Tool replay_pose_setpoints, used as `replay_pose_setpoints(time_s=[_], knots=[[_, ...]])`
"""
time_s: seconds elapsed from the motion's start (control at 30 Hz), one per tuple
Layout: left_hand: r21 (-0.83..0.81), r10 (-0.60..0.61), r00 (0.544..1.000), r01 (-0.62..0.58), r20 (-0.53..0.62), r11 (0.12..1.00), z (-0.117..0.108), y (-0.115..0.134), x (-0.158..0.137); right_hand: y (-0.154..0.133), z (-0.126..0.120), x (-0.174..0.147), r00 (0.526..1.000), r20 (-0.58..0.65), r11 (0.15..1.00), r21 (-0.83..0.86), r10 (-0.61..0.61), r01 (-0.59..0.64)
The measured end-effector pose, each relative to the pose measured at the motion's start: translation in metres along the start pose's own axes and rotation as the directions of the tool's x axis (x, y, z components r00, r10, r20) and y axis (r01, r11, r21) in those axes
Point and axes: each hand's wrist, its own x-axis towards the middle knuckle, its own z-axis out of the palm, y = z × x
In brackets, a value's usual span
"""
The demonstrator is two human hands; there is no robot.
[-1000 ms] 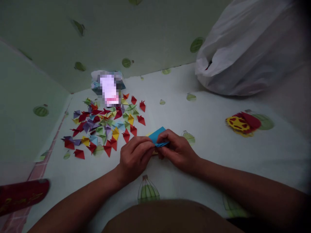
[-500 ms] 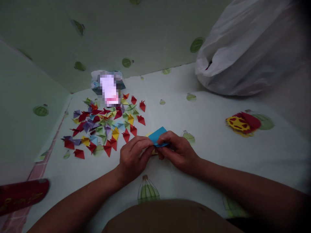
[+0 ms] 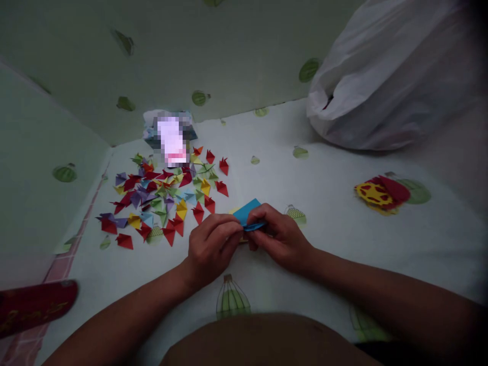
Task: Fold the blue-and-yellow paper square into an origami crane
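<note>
A folded sheet of blue origami paper (image 3: 248,211) is held between my two hands. My left hand (image 3: 214,243) pinches its left side near the lower edge. On the right side, my right hand (image 3: 281,235) grips the paper with thumb and fingers, a curled finger lying on top. Beneath the blue sheet, a bit of pale yellow paper (image 3: 234,210) peeks out, mostly hidden. Many small folded paper cranes (image 3: 168,190) in red, yellow, green, purple and blue lie spread to the left of my hands.
A blurred-out bright screen (image 3: 171,140) leans on a box behind the cranes. At the back right sits a large white plastic bag (image 3: 366,96). Red and yellow cut-out pieces (image 3: 381,194) lie to the right. A dark red object with gold lettering (image 3: 38,306) is at the lower left.
The blue paper's lower flap has tilted slightly, and my left fingers have closed in a little along its edge. Everything else looks the same.
</note>
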Motion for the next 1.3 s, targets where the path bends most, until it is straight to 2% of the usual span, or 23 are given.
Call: replay_pose_setpoints(time_s=[0.6,0.7,0.83,0.9,0.97,1.03,1.1,1.17,1.23,1.3], knots=[[0.045,0.016,1.000,-0.017,0.022,0.999,0.000,-0.001,-0.002,0.000,-0.001,0.000,1.000,0.014,1.000,-0.013,0.019,-0.018],[0.038,-0.036,0.999,0.035,0.035,0.999,0.000,-0.001,0.000,0.002,-0.001,0.000,1.000,-0.002,1.000,-0.030,0.004,-0.004],[-0.019,-0.109,0.993,0.110,0.033,0.994,0.000,0.001,0.004,0.003,-0.003,0.004,0.986,-0.002,0.972,-0.172,-0.164,0.161],[-0.041,-0.122,0.992,0.124,0.031,0.991,0.000,0.003,0.006,0.002,-0.004,0.006,0.978,0.003,0.956,-0.210,-0.208,0.204],[-0.071,-0.164,0.986,0.166,0.038,0.984,0.000,0.003,0.008,0.002,-0.005,0.007,0.982,-0.013,0.963,-0.199,-0.188,0.181],[-0.121,-0.222,0.972,0.230,0.075,0.966,-0.001,0.003,0.009,0.002,-0.006,0.008,0.993,-0.016,0.981,-0.159,-0.117,0.113],[-0.196,-0.301,0.942,0.325,0.146,0.925,-0.002,0.002,0.009,0.002,-0.007,0.008,0.999,0.011,0.993,-0.113,-0.039,0.040],[-0.297,-0.422,0.876,0.478,0.234,0.826,-0.002,0.001,0.008,0.001,-0.009,0.009,0.997,0.041,0.998,-0.027,0.065,-0.064],[-0.417,-0.570,0.751,0.659,0.333,0.626,-0.002,-0.001,0.007,-0.002,-0.011,0.011,0.983,0.045,0.979,0.096,0.178,-0.181],[-0.517,-0.666,0.604,0.775,0.438,0.363,0.000,-0.002,0.006,-0.003,-0.012,0.012,0.965,0.043,0.944,0.200,0.258,-0.262]])
